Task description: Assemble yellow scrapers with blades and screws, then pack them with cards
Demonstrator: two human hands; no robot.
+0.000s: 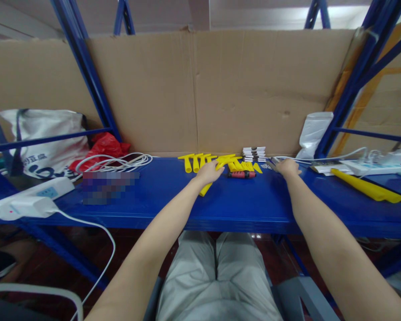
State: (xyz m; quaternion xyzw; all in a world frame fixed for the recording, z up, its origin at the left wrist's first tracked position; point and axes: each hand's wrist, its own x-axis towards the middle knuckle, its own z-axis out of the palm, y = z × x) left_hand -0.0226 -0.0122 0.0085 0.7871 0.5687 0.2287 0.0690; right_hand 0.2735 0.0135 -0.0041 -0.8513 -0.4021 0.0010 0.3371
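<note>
My left hand (208, 173) is closed around a yellow T-shaped plastic scraper handle (205, 189), whose round grip points toward me. Just behind it on the blue table lie several more yellow T-shaped handles (188, 164) in a row. A red and black screwdriver (241, 174) rests to the right of this hand, in front of small yellow pieces (248, 166). My right hand (287, 168) is at the table top with its fingers curled in beside small flat greyish pieces (272, 164). What its fingertips grip is too small to make out.
A stack of small white packs (254, 154) stands at the back. To the right are a yellow sleeve-like item (367, 187), a white power strip (374, 167) and a white pouch (314, 133). Coiled white cable (133, 161), a cloth bag (50, 138) and another power strip (36, 198) occupy the left.
</note>
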